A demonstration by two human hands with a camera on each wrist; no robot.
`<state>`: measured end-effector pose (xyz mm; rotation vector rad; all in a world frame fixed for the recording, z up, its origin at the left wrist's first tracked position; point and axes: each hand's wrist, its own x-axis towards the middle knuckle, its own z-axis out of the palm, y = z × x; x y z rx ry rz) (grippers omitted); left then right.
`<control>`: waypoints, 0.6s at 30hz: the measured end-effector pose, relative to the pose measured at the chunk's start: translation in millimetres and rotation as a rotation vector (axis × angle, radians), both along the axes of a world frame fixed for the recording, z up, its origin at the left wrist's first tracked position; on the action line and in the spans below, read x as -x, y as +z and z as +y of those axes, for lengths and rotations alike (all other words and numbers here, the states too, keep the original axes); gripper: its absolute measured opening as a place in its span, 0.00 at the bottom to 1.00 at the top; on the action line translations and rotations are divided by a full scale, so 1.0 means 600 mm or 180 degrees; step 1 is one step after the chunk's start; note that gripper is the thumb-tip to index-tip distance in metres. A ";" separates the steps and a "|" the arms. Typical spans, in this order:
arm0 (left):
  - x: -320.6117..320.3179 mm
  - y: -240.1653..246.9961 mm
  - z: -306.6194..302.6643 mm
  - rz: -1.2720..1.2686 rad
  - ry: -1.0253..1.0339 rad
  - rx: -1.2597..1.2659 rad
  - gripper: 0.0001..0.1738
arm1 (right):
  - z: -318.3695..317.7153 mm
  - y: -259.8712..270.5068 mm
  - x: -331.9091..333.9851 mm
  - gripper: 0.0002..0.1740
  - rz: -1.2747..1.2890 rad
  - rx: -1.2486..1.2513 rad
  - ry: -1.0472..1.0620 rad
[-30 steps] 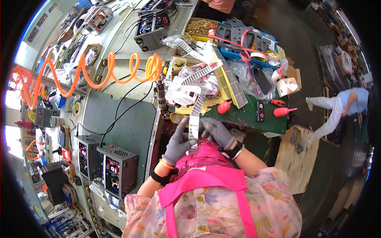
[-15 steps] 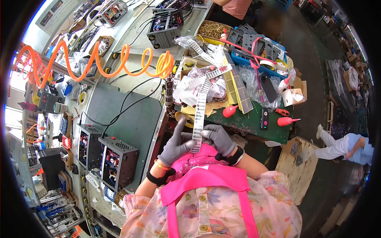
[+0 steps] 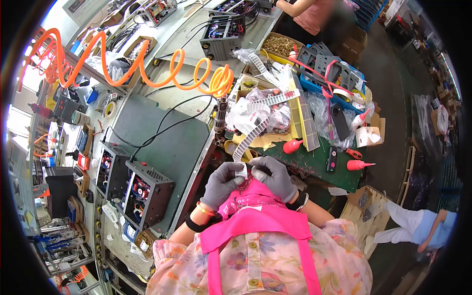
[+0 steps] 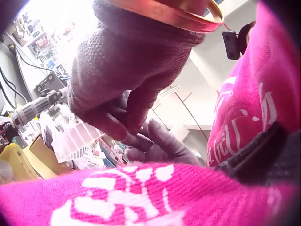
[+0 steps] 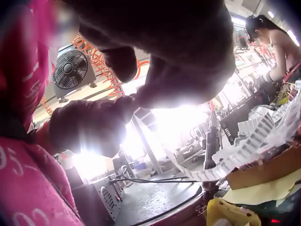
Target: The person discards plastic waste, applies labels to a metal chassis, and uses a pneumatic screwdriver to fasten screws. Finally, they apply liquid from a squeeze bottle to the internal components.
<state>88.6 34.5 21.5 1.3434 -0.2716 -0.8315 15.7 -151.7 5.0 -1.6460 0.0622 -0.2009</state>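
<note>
Since a second ago our two hands have drawn together, and the tail of the label strip (image 3: 250, 140) that hung past our fingers has been taken up. The left forefinger that stuck out is now curled in.

Our gloved left hand (image 3: 223, 183) pinches the very end of the strip between thumb and bent fingers, close against the pink apron (image 3: 255, 221). Our right hand (image 3: 273, 174) is curled too. Its fingertips meet the same end from the other side, touching the left hand's, and as far as we can judge they pinch it as well.

From this shared grip the strip's long axis runs up and away from us, to the pile of labels (image 3: 255, 114) on the green worktop (image 3: 314, 160). So the free length lies ahead of both hands, and neither hand is nearer to it.
</note>
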 end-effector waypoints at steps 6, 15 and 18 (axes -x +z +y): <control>0.004 -0.011 -0.013 -0.0385 -0.0009 -0.0039 0.16 | -0.001 0.012 -0.006 0.14 -0.0307 0.0901 0.0180; 0.012 -0.008 -0.018 -0.1263 -0.0104 -0.0627 0.17 | -0.005 0.009 -0.004 0.10 -0.0556 0.1666 0.0013; 0.013 -0.002 -0.020 -0.1358 -0.0107 -0.0797 0.16 | -0.003 0.011 -0.004 0.11 -0.0791 0.1958 -0.0079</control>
